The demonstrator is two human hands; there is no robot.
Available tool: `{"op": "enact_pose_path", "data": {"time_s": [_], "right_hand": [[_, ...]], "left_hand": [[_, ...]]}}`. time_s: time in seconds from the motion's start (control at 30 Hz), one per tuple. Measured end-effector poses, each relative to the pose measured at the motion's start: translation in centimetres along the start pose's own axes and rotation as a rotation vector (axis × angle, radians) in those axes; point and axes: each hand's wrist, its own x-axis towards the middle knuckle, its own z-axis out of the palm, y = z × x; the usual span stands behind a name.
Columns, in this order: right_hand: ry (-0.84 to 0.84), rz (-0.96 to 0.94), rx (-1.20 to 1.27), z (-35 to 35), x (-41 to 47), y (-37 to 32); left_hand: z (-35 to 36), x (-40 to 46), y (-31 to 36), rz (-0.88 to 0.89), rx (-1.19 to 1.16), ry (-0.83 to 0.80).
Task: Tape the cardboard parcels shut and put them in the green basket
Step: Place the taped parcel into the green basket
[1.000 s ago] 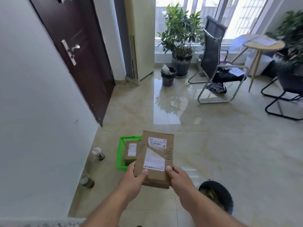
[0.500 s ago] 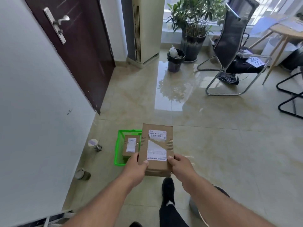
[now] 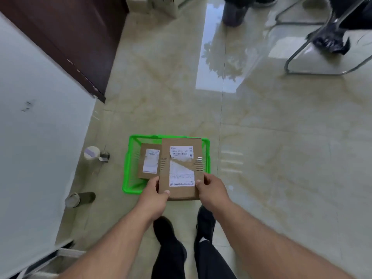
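I hold a brown cardboard parcel (image 3: pixel 180 168) with white shipping labels and clear tape across its top. My left hand (image 3: pixel 154 193) grips its near left edge and my right hand (image 3: pixel 211 190) grips its near right edge. The parcel hangs over the right half of the green basket (image 3: pixel 130 172), which stands on the floor by the wall. A smaller cardboard parcel (image 3: pixel 149 164) with a white label lies in the basket's left half.
A white wall (image 3: pixel 36 137) and a dark door (image 3: pixel 66 37) run along the left. Two tape rolls (image 3: pixel 92 153) (image 3: pixel 73 200) lie on the tile floor left of the basket. A metal chair frame (image 3: pixel 322 63) stands at the far right. My shoes (image 3: pixel 167 228) are just behind the basket.
I have walked up to the basket and tilted my view down. The parcel in both hands has moved from in front of the basket to above its right half.
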Motion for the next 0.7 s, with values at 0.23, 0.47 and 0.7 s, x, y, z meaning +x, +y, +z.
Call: {"op": "enact_pose_path", "data": {"time_s": [0.23,0.47,0.7], "right_hand": [[0.015,0.1,-0.04,5.7,14.4,8.1],[0.072,0.204,-0.09,7.0,22.8,13.8],[0.044,0.291,-0.135,7.7,24.1,14.8]], "left_hand": [[4.6,15.5,-6.2,-0.082,0.083,-0.01],[9.2,24.9,-9.9,-0.107,0.116,-0.097],[9.6,26.5,-10.6,-0.179,-0.003,-0.172]]}}
